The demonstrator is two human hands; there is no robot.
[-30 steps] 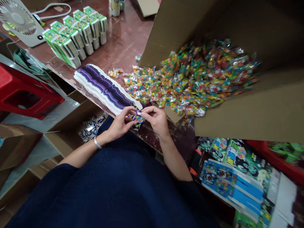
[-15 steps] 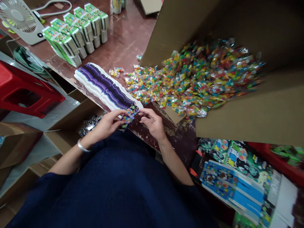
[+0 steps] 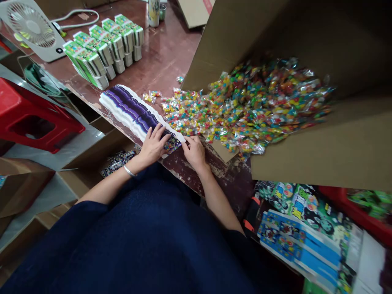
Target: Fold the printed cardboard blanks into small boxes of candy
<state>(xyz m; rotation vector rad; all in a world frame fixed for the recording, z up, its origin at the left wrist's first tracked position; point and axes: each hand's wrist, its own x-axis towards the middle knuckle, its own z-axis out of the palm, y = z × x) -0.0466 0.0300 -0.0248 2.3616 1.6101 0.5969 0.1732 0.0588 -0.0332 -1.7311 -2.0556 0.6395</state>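
Cards (image 3: 128,108), or perhaps flat cartons, printed in purple, black and white, lie overlapped in a long fanned row on the tabletop (image 3: 167,45), as the head view shows. The row slants down toward the person, its near end by the table edge, and both hands are at that end. The left hand (image 3: 154,143) rests over the row with its fingers spread wide, pinching nothing that shows. The right hand (image 3: 194,152) is narrow, thumb and forefinger brought close at the corner of the end card (image 3: 175,144), whose colourful print peeps out between the hands; whether those fingertips grip it or only touch it, I cannot tell.

For this handling, a light, flat left palm seems best: enough weight to steady the overlap, not so much that the fan skews. The right fingertips do well to work at the free corner only, feeling for a single layer, since thin pieces so closely lapped could easily come up in twos. A sideways tug could drag neighbours along; a small lift would be safer. Candy packets (image 3: 245,106) spill from a large cardboard box (image 3: 318,151) right up beside the row, so the right wrist should keep clear of them.
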